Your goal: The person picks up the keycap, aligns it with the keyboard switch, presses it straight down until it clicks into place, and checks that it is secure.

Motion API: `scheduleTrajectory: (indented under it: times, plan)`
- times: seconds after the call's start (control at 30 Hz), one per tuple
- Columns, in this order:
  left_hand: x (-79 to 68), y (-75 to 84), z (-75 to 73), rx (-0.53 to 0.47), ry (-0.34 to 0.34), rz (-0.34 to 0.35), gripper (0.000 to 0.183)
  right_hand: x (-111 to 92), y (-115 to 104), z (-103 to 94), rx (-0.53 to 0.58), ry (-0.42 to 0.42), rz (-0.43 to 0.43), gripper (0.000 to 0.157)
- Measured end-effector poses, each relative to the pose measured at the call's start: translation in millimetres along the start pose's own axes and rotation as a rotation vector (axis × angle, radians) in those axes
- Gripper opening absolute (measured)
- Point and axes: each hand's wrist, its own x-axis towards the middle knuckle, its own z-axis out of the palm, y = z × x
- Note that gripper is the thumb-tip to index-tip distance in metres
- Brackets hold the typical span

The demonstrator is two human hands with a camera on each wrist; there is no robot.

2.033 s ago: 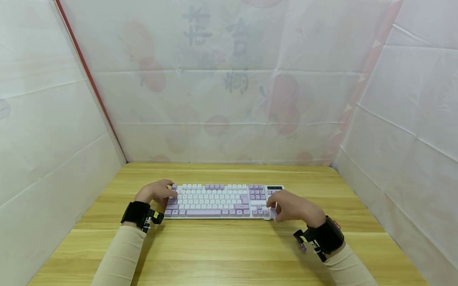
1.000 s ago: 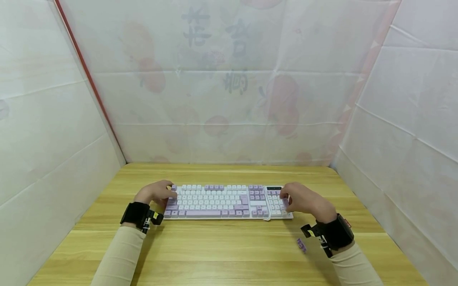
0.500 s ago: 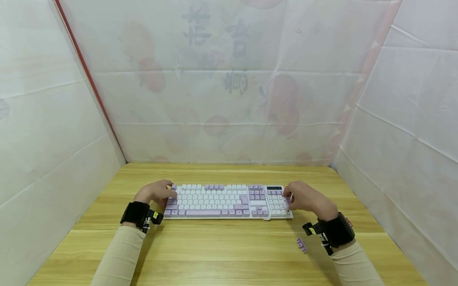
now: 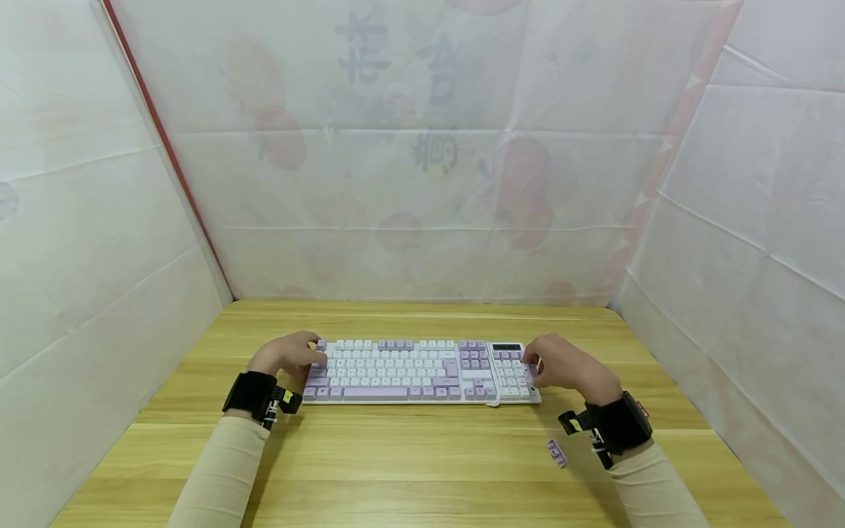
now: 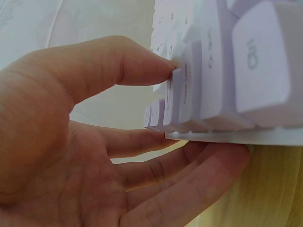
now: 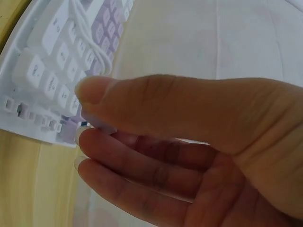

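A white and purple keyboard (image 4: 396, 370) lies on the wooden table. My left hand (image 4: 287, 355) grips its left end; in the left wrist view the thumb is on the side keys and the fingers reach under the bottom edge. At the right end, my right hand (image 4: 571, 370) pinches a purple keycap (image 6: 97, 120) between thumb and fingers, by the number pad. Bare key sockets (image 6: 35, 116) show beside the number keys in the right wrist view; the fingers cover part of this row. A second purple keycap (image 4: 557, 453) lies on its side on the table, near the right wrist.
A white cable (image 4: 494, 374) runs in a bundle across the keyboard, left of the number pad. White patterned sheets (image 4: 422, 183) enclose the wooden table (image 4: 409, 462) at the back and both sides.
My right hand has moved right and slightly back, from the number pad's front to the keyboard's right edge, then nearly stopped. The left hand keeps its grip in place.
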Motion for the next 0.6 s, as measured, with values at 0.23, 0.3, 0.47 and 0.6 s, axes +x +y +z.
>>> scheduleTrajectory:
  times: [0.23,0.3,0.47,0.6]
  plan:
    - [0.0,1.5,-0.4,-0.007,-0.005,-0.015,0.076,5.0,9.3,6.7,0.0,-0.019,0.025,0.022]
    - [-0.3,2.1,-0.7,-0.01,-0.007,-0.016,0.076,6.2,11.4,8.0,-0.005,-0.02,0.023,0.021]
    - [-1.2,2.8,-1.1,-0.02,-0.012,-0.018,0.075,7.5,13.6,10.1,-0.005,-0.028,0.033,0.021]
    - [-1.5,2.8,-1.0,-0.019,-0.013,-0.01,0.074,7.6,13.7,11.3,-0.006,-0.035,0.035,0.021]
